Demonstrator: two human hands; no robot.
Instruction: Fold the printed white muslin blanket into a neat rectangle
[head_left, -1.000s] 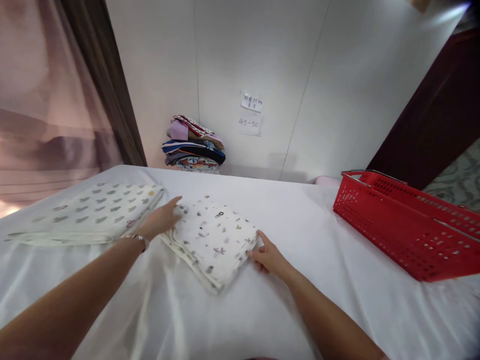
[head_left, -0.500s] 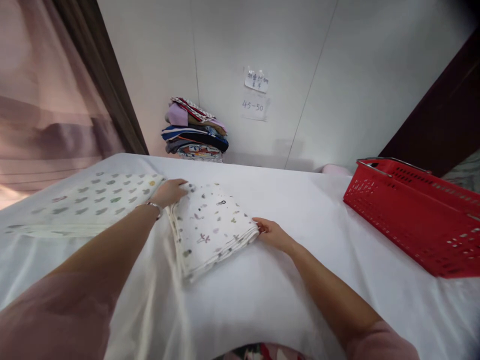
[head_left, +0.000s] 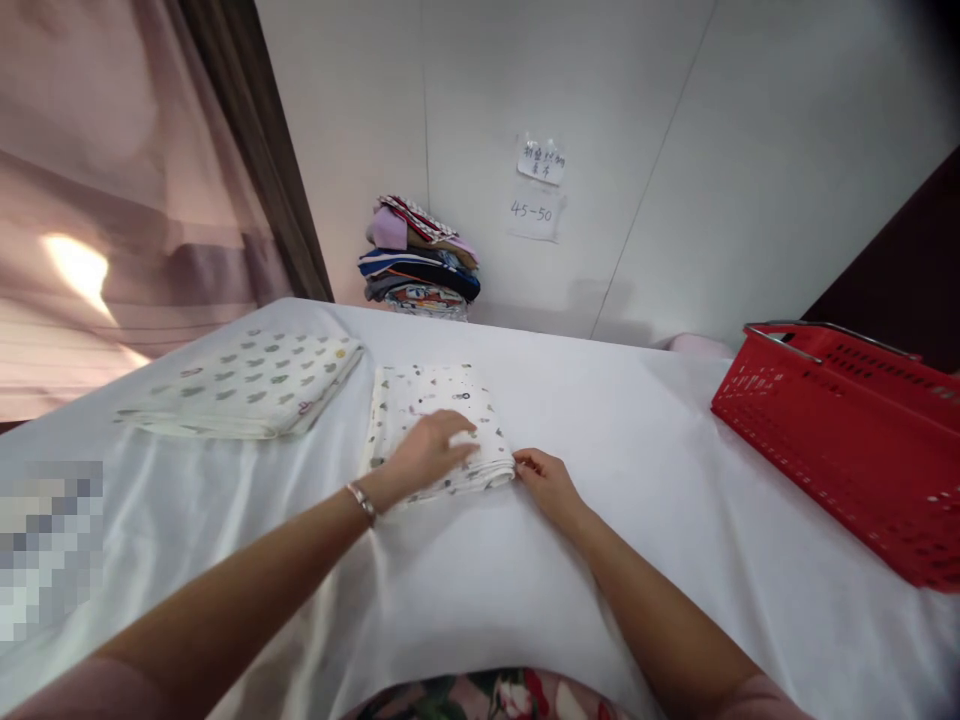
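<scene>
A folded white cloth (head_left: 442,385) with small printed figures lies flat on the white-covered table, its layered edge towards me. Over its front half is my left hand (head_left: 433,448), a bracelet at the wrist, fingers apart and holding nothing; whether it touches the cloth I cannot tell. My right hand (head_left: 546,482) pinches the cloth's near right corner between thumb and fingers. To the left lies another folded white cloth (head_left: 247,385) with rows of grey cloud-like prints.
A red plastic basket (head_left: 840,440) with a metal handle stands on the right side of the table (head_left: 600,420). Beyond the far edge is a stack of folded fabrics (head_left: 420,260) by the wall. Paper notes (head_left: 536,190) hang above. A curtain (head_left: 135,180) hangs at left.
My left hand has let go of the cloth's far left corner and moved towards me and right, over the cloth. The cloth now lies flatter and squarer. My right hand stays at its corner.
</scene>
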